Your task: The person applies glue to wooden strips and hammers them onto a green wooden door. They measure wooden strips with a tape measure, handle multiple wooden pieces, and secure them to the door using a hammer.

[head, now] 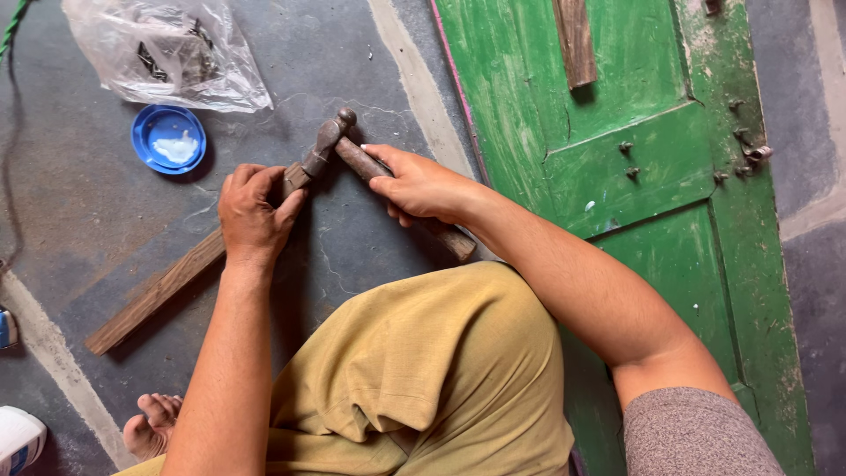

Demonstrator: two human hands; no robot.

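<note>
the left hand (254, 211) presses the wooden strip (167, 286) down, the right hand (421, 185) grips the hammer (352, 154); a slipping hammer head may hit the near fingers (286, 204).

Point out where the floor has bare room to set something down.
Bare grey floor lies left of the wooden strip, below the blue lid and plastic bag. It is crowded around the hammer, where the left hand and right hand meet, beside the green door.
</note>
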